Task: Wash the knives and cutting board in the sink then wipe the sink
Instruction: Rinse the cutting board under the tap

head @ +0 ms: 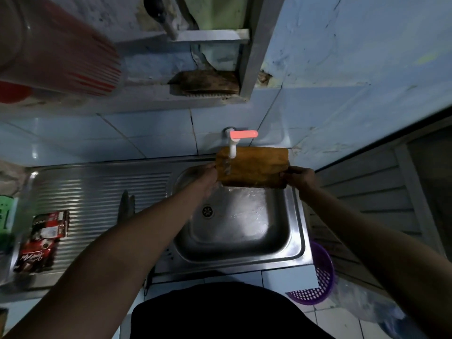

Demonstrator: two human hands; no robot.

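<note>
**Cutting board held under the running tap**

The steel sink unit [297, 216] fills the middle of the view, its ribbed drainboard [97, 192] running off to the left and its square basin [234, 228] at the right end. The basin's floor is wet and shining, with the round drain [208, 211] near its left wall.

Above the basin's far edge, the wooden cutting board [256, 167] is held up off the steel, standing on its long edge with its broad face toward the camera. The left hand [208, 177] grasps the board's left end, its fingers curled around the edge; the right hand [299, 178] grasps the right end the same way, its thumb on the near face. Both forearms reach in from the near side over the sink.

On the drainboard, near its left edge, lies a red and black sachet pack [41, 238], and beside it at the very edge of the view something green [6, 216], too cut off to name. A purple plastic basket [315, 280] stands on the floor just past the basin's near right corner.

The white tap [232, 149] with its pink-red lever [244, 134] comes out of the tiled wall directly over the board's upper left corner, and a thin stream of water falls down the board's face there.

Two knives [127, 206] lie side by side on the drainboard, close to the basin's left rim and partly hidden by the left forearm.
</note>
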